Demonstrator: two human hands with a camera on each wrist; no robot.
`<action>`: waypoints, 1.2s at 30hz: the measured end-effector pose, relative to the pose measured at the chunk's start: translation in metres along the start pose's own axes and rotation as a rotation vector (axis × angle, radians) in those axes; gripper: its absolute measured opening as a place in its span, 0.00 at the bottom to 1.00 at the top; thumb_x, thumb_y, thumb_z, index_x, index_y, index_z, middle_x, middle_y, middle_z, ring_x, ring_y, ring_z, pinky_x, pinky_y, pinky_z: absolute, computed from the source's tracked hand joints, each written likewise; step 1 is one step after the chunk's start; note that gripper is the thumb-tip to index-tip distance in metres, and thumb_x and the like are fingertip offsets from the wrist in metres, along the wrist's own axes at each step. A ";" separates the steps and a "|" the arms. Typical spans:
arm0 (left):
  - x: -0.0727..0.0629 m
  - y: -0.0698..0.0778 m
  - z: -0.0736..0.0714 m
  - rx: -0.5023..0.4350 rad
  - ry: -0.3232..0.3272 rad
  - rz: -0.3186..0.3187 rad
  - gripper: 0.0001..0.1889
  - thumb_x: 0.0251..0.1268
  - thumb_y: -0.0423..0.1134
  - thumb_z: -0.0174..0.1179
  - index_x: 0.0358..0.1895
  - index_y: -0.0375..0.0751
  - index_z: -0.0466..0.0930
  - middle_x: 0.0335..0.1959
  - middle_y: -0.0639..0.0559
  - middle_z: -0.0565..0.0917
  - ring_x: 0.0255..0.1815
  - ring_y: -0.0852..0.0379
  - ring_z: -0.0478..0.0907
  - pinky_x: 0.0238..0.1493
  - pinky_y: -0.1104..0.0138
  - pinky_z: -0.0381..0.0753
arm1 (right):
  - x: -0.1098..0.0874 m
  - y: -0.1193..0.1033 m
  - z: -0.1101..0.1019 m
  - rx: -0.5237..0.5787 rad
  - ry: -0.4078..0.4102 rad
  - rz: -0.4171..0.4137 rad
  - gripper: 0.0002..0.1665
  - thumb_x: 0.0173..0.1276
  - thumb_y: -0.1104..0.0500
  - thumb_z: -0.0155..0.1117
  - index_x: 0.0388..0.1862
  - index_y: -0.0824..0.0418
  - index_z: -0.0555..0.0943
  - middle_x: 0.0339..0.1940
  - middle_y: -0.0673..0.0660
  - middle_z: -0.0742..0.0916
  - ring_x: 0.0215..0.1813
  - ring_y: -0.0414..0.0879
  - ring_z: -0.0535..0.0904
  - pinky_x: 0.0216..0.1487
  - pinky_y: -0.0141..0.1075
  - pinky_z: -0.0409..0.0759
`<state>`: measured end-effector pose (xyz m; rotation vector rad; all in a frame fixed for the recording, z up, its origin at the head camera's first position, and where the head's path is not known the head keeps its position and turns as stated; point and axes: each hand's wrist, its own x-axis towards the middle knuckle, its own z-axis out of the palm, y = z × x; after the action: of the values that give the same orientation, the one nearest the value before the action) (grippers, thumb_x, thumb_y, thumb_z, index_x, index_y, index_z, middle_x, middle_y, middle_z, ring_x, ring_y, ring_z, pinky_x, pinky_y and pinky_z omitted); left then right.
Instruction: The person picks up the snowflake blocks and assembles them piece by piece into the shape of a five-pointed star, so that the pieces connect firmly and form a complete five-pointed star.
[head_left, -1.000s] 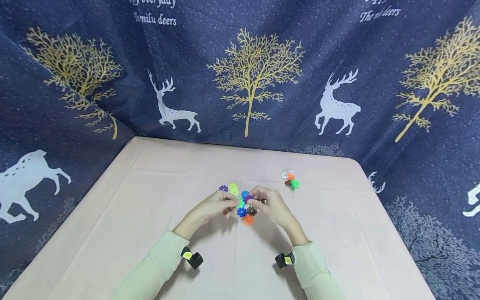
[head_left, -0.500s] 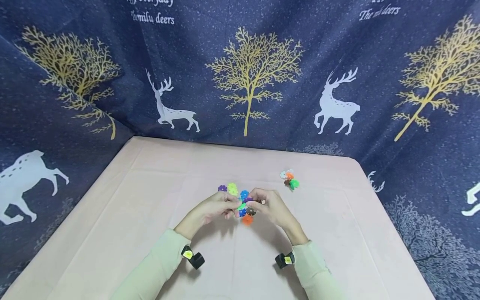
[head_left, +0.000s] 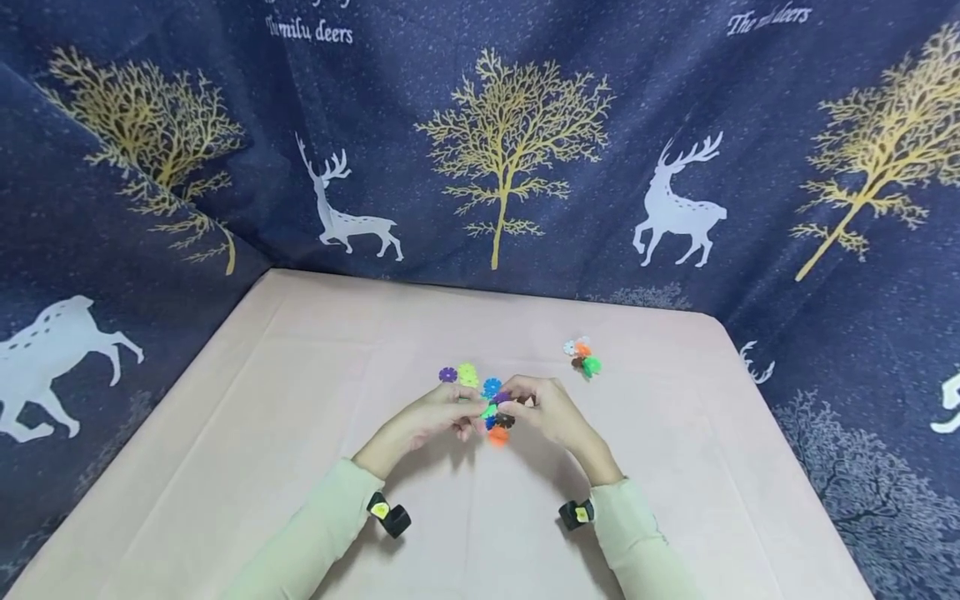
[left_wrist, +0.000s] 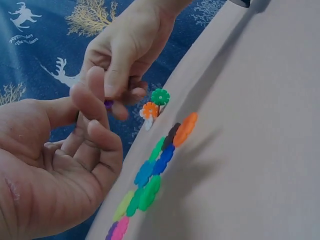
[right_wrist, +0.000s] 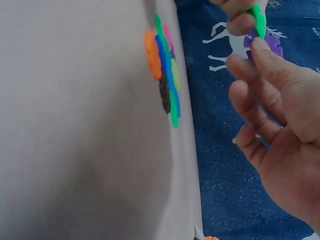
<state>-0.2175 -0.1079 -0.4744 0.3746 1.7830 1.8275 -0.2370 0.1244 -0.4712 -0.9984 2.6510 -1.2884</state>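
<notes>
My left hand (head_left: 435, 412) pinches a green snowflake disc (right_wrist: 259, 21) between thumb and fingers. My right hand (head_left: 553, 415) pinches a purple snowflake disc (right_wrist: 270, 45). The two discs meet edge to edge above the table; whether their slots interlock I cannot tell. Below the hands lies a joined-looking cluster of notched discs, among them an orange disc (left_wrist: 186, 129), a dark disc (left_wrist: 171, 136), a blue disc (left_wrist: 163, 159) and a pink disc (left_wrist: 120, 229). In the head view, a purple disc (head_left: 447, 375) and a yellow-green disc (head_left: 467, 374) show beyond my left hand.
A smaller pile with a green disc (head_left: 592, 366), an orange disc (head_left: 582, 351), brown and white ones lies at the back right of the pink-covered table (head_left: 675, 467). A dark blue curtain (head_left: 420, 167) with deer and trees hangs behind. Both wrists wear black bands.
The green disc has turned from nearly face-on to more edge-on, against the purple one. The hands have come slightly closer together. The discs on the table have stayed put.
</notes>
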 end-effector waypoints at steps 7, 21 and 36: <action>-0.004 -0.003 -0.006 0.060 0.025 -0.046 0.06 0.75 0.37 0.55 0.41 0.38 0.74 0.25 0.50 0.86 0.19 0.63 0.74 0.27 0.73 0.72 | 0.000 0.009 0.003 -0.092 -0.021 0.056 0.12 0.66 0.60 0.71 0.48 0.56 0.83 0.39 0.49 0.89 0.37 0.40 0.81 0.41 0.36 0.81; -0.014 -0.002 -0.011 0.151 0.125 -0.030 0.10 0.74 0.42 0.58 0.41 0.36 0.79 0.32 0.45 0.80 0.31 0.56 0.73 0.35 0.68 0.73 | -0.003 0.026 0.006 -0.162 -0.184 0.112 0.19 0.65 0.55 0.72 0.56 0.53 0.86 0.44 0.51 0.79 0.38 0.42 0.72 0.39 0.37 0.74; -0.016 -0.001 -0.010 0.147 0.144 -0.044 0.15 0.74 0.41 0.57 0.46 0.27 0.77 0.32 0.44 0.80 0.30 0.57 0.72 0.33 0.70 0.72 | -0.009 0.021 0.006 -0.198 -0.224 0.113 0.14 0.61 0.58 0.75 0.42 0.54 0.79 0.38 0.47 0.80 0.40 0.41 0.75 0.45 0.38 0.77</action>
<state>-0.2103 -0.1252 -0.4730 0.2623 2.0143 1.7366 -0.2394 0.1346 -0.4925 -0.9347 2.6533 -0.8505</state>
